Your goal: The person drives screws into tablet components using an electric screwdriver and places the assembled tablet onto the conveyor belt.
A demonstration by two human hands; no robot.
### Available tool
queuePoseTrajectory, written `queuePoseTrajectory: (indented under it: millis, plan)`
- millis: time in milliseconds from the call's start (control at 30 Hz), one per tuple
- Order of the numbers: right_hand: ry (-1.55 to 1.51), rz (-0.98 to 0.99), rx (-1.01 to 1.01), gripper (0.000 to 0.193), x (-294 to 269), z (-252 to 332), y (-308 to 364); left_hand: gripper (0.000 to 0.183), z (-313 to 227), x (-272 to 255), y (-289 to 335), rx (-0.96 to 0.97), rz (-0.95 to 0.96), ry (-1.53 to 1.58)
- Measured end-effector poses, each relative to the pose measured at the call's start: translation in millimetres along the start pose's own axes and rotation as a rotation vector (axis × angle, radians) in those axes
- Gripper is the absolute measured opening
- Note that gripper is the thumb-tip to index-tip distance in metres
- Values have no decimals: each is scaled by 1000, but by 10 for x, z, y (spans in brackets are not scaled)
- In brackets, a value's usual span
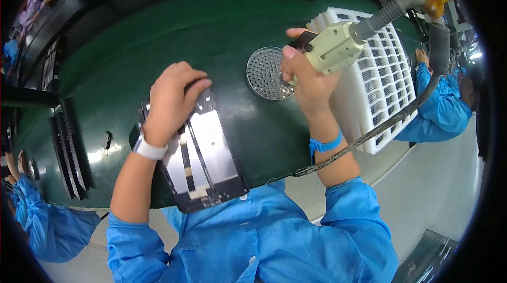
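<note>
My right hand (311,79) is wrapped round a pale green handheld power tool (334,48), with a ribbed grey hose at its back end. Below the tool's front lies a round perforated metal dish (264,72), partly covered by my fingers; the working tip cannot be made out. My left hand (177,95) lies over the upper end of an opened tablet-like device (214,143), thumb and forefinger drawn together. Whatever is between those fingers is hidden. The device has a dark frame, silvery inner panels and a dark strip along them, and rests tilted at the table's near edge.
A white slotted foam tray (380,77) stands right of my right hand. A grey cable (391,124) arcs past my right forearm. Dark narrow racks (68,151) and a small black piece (108,139) lie on the green table (116,56). Co-workers in blue sit at both sides.
</note>
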State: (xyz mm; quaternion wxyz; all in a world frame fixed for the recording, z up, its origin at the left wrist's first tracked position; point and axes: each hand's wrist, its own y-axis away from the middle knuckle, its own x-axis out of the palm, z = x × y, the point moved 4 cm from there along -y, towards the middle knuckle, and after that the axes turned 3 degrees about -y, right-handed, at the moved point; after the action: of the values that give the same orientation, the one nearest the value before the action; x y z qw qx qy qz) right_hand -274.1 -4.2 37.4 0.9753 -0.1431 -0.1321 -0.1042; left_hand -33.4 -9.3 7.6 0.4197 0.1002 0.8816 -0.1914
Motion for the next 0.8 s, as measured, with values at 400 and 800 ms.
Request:
queuePoseTrajectory:
  millis: [400, 800]
  plan:
    - [-84, 21, -41, 16, 116, -257, -100, 20, -119, -26, 225, -8, -33, -34]
    - [-35, 38, -37, 16, 178, -245, -86, 22, -17, -57, 195, -178, 4, 60]
